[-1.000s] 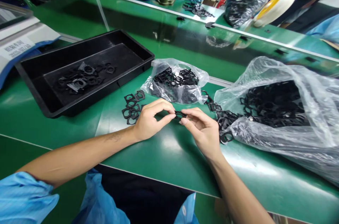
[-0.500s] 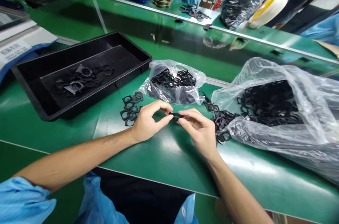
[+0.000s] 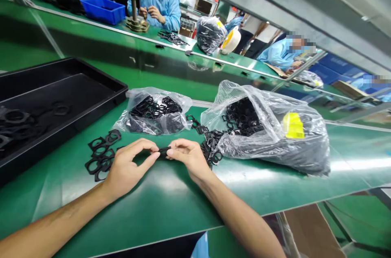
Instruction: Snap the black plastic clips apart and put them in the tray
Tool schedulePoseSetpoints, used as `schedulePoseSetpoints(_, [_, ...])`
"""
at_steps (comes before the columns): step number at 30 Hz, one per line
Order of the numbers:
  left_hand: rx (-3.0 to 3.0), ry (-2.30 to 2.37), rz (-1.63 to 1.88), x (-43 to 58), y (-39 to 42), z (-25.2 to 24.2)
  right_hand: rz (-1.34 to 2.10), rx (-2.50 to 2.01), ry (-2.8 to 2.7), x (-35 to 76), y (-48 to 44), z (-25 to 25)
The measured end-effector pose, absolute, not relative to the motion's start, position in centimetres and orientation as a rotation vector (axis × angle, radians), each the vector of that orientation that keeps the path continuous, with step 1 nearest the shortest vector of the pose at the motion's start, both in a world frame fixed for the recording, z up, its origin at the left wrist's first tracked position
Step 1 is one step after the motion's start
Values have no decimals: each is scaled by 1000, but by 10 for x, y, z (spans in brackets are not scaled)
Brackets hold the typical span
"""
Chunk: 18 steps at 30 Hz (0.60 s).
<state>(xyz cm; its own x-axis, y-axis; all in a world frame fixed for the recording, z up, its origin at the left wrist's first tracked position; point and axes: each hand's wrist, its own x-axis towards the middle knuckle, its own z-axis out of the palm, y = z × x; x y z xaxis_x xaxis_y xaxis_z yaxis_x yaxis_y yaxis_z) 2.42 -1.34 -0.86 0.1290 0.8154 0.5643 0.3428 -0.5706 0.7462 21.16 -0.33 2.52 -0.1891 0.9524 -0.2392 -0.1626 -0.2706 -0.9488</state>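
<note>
Between my two hands, just above the green table, a small black plastic part (image 3: 164, 152) is seen nearly edge-on. My left hand (image 3: 130, 164) pinches its left end with thumb and fingertips. At the other end, my right hand (image 3: 190, 156) grips it between thumb and fingers. Left of my left hand lies a cluster of black ring-shaped frames (image 3: 100, 154). A heap of similar black parts (image 3: 213, 144) lies just right of my right hand, at the mouth of a large clear bag (image 3: 275, 148). Whether the held part is one piece or two, I cannot tell.
A black tray (image 3: 100, 105) with loose parts stands at the left. Behind my hands sits a smaller clear bag (image 3: 155, 111) of black parts. Across a low partition, a co-worker in blue (image 3: 161, 3) sits by a press (image 3: 134, 1) and a blue bin (image 3: 104, 10).
The camera view has swung to the right, so the tray and bags appear further left. Both hands still hold the black part, which looks slightly turned between the fingers.
</note>
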Motion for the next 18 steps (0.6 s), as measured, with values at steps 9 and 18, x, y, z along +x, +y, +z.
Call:
schedulePoseSetpoints(9, [2307,960,1509,20,-8,-6,1862,-1098,-829,215,1,21])
schedulePoseSetpoints(18, [1951,1065,1525,20,0,-5,1208,-1130,-1497,210,-3,21])
